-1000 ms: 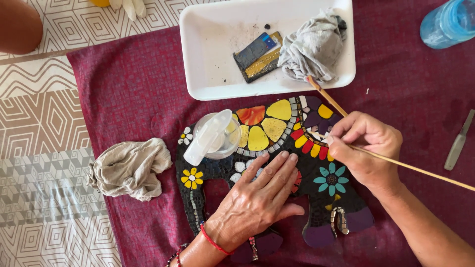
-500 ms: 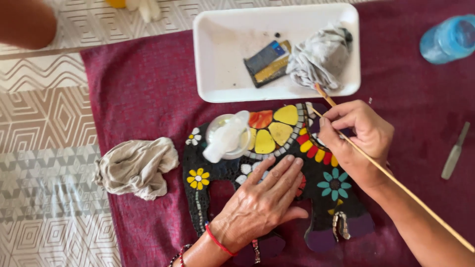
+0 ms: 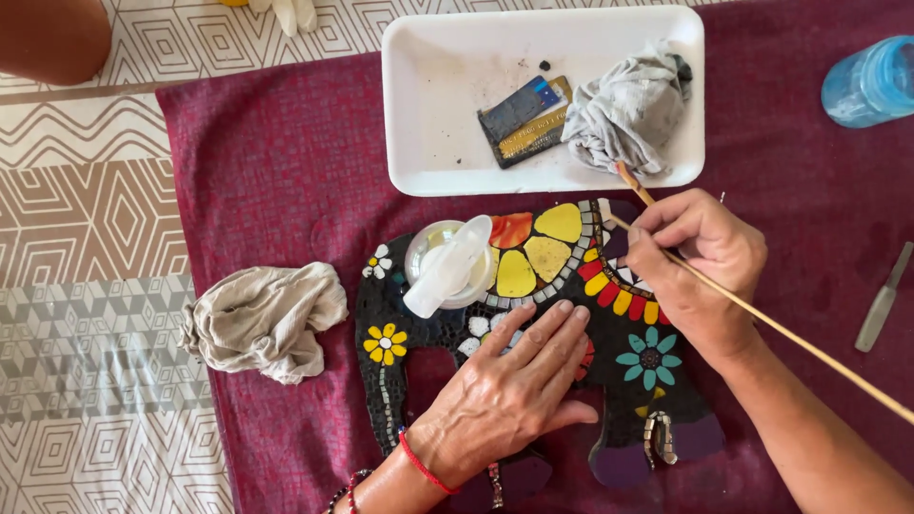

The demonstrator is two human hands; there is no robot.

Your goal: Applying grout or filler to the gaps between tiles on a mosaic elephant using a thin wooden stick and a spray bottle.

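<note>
Pressing flat, fingers spread: left hand (image 3: 509, 400) on mosaic (image 3: 533, 324), maroon cloth (image 3: 276, 162). Right hand (image 3: 700, 271) pinching stick (image 3: 762, 319) at mosaic's top edge. White tray (image 3: 428, 114) behind: blue and gold cards (image 3: 524, 119), grey rag (image 3: 628, 109).

Tray (image 3: 419, 114) behind mosaic elephant (image 3: 657, 381), rag (image 3: 262, 319) to its left, bottle (image 3: 871, 81) far right.

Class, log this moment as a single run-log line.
left hand: flat on mosaic elephant | right hand: holds thin stick, tip at mosaic | spray bottle on mosaic
</note>
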